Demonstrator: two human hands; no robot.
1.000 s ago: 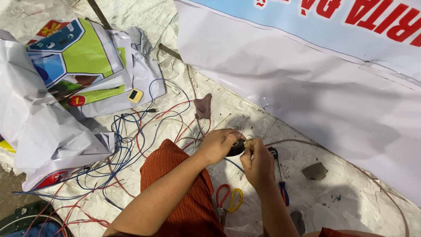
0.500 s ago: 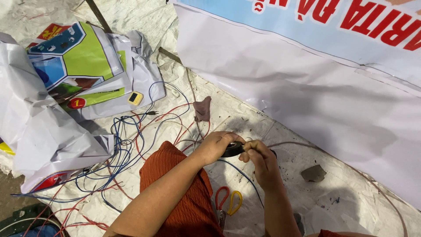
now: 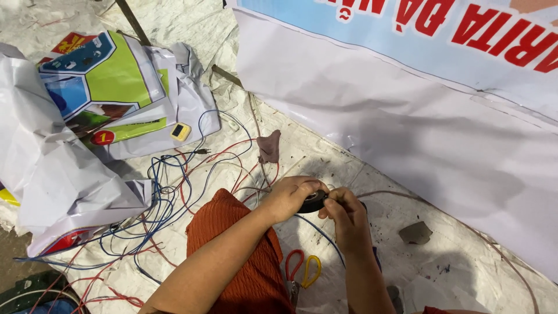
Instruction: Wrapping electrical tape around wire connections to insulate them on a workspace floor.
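Note:
My left hand [image 3: 289, 197] and my right hand [image 3: 344, 216] meet over a small black roll of tape [image 3: 313, 204], both gripping it with the fingertips. A thin blue wire [image 3: 322, 234] runs down from between the hands. Below them lie scissors with one red and one yellow handle [image 3: 302, 268] on the white woven sheet. An orange cloth over my knee [image 3: 232, 244] sits under my left forearm.
A tangle of red, blue and white wires [image 3: 168, 197] spreads to the left. Crumpled printed banners [image 3: 87, 99] lie at the far left, with a small yellow device [image 3: 181, 131]. A large white banner [image 3: 407, 128] covers the right. A grey shard [image 3: 415, 232] lies nearby.
My hands have stayed together on the tape roll, shifting slightly; the fingers of my right hand have closed more tightly against it. The view has drifted a little.

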